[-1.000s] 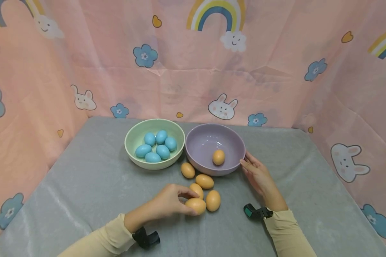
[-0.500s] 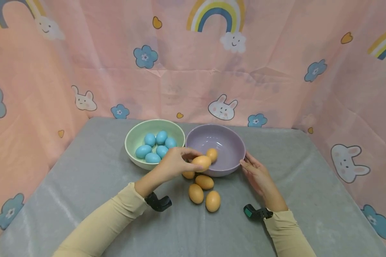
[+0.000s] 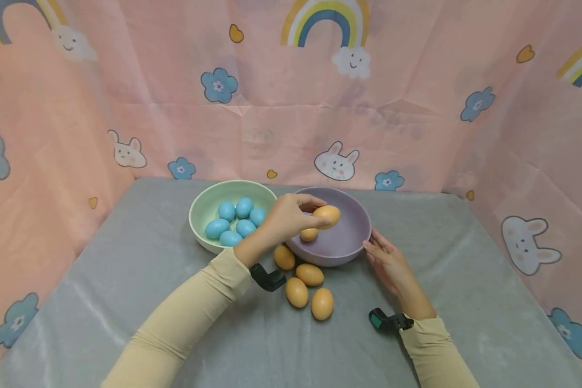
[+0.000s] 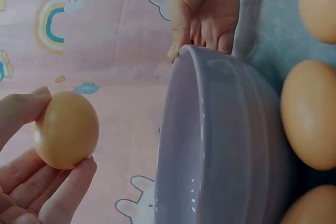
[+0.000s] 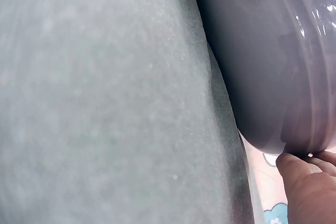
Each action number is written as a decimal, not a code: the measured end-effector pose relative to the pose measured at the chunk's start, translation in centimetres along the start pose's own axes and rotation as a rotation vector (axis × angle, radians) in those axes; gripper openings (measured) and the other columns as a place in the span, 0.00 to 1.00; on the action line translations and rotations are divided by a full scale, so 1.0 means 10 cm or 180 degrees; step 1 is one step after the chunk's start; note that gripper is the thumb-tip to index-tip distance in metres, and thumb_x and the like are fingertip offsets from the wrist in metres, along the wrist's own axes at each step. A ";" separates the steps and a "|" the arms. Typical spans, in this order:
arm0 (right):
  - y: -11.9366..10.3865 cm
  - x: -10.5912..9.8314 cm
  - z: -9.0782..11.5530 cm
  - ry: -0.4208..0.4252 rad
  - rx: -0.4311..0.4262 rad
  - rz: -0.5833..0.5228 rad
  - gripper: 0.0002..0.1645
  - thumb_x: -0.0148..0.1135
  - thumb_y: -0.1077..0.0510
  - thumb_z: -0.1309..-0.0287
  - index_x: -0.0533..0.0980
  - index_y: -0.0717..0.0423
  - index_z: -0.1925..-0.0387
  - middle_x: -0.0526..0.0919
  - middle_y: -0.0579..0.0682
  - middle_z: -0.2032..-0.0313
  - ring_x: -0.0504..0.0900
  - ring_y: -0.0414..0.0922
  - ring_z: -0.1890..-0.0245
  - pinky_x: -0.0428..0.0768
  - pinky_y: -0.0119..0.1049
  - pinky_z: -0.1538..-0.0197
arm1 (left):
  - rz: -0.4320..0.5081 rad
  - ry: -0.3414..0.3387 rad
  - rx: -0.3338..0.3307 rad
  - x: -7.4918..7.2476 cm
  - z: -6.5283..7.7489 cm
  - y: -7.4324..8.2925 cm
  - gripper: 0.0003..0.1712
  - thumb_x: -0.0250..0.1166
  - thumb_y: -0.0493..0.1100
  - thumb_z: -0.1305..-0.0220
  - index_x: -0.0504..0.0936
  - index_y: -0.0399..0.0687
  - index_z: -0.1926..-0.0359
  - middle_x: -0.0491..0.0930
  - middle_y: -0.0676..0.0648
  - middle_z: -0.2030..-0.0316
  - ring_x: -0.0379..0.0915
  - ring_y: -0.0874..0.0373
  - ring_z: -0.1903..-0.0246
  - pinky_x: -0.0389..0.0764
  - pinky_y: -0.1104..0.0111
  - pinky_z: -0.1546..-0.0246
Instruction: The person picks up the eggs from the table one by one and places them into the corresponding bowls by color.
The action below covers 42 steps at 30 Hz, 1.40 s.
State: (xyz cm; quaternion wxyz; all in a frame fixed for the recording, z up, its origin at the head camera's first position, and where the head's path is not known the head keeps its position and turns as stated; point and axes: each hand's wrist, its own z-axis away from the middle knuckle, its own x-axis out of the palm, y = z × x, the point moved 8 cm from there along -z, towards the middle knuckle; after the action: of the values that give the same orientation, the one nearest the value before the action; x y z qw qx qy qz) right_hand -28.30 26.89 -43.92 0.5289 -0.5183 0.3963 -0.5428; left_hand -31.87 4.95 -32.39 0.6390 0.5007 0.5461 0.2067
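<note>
My left hand (image 3: 288, 216) pinches a tan egg (image 3: 327, 216) between thumb and fingertips, above the purple bowl (image 3: 345, 241). The left wrist view shows this held egg (image 4: 67, 130) clear of the bowl's rim. Inside the bowl lies another tan egg (image 3: 309, 235), partly covered by my left hand. My right hand (image 3: 393, 269) holds the bowl's right side, thumb at the rim and fingers against the outer wall. In the right wrist view, fingertips (image 5: 294, 167) touch the bowl's wall (image 5: 252, 72).
A green bowl (image 3: 199, 229) with several blue eggs (image 3: 216, 228) stands left of the purple one, its right side behind my left hand. Several tan eggs (image 3: 310, 275) lie on the grey cloth (image 3: 359, 355) before the bowls. A pink patterned curtain (image 3: 281, 129) encloses the table.
My left hand has lifted a tan egg from the group on the cloth and carried it forward over the purple bowl. The egg inside has rolled left. My right hand stays at the bowl.
</note>
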 end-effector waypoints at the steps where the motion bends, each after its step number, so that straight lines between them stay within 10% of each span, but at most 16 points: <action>1: 0.00 -0.01 0.00 0.0011 0.0002 0.0010 0.42 0.48 0.62 0.26 0.38 0.61 0.22 0.35 0.55 0.20 0.39 0.47 0.20 0.45 0.43 0.22 | 0.0008 0.0002 -0.0016 0.01 -0.03 0.01 0.21 0.75 0.56 0.45 0.87 0.59 0.50 0.86 0.56 0.51 0.80 0.60 0.47 0.81 0.63 0.46; 16: 0.01 -0.01 0.01 0.0017 -0.0001 0.0030 0.42 0.50 0.61 0.26 0.40 0.62 0.22 0.37 0.54 0.20 0.40 0.48 0.20 0.45 0.43 0.22 | 0.0097 0.0243 -0.0212 0.20 -0.50 -0.27 0.22 0.75 0.52 0.43 0.87 0.49 0.50 0.87 0.48 0.55 0.82 0.56 0.52 0.82 0.68 0.53; 42: 0.00 0.00 0.01 -0.0002 -0.0031 -0.0016 0.42 0.48 0.63 0.26 0.38 0.62 0.22 0.36 0.55 0.21 0.39 0.47 0.20 0.45 0.42 0.22 | -0.0587 0.0175 -0.0368 0.55 -0.68 -0.57 0.18 0.73 0.42 0.45 0.87 0.42 0.52 0.87 0.45 0.56 0.81 0.54 0.57 0.81 0.72 0.58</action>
State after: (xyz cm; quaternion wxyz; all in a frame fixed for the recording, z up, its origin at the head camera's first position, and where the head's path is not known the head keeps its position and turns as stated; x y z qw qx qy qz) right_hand -28.20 26.91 -43.92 0.5251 -0.5220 0.3975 -0.5420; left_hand -37.86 9.82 -39.34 0.6679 0.4048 0.5943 0.1919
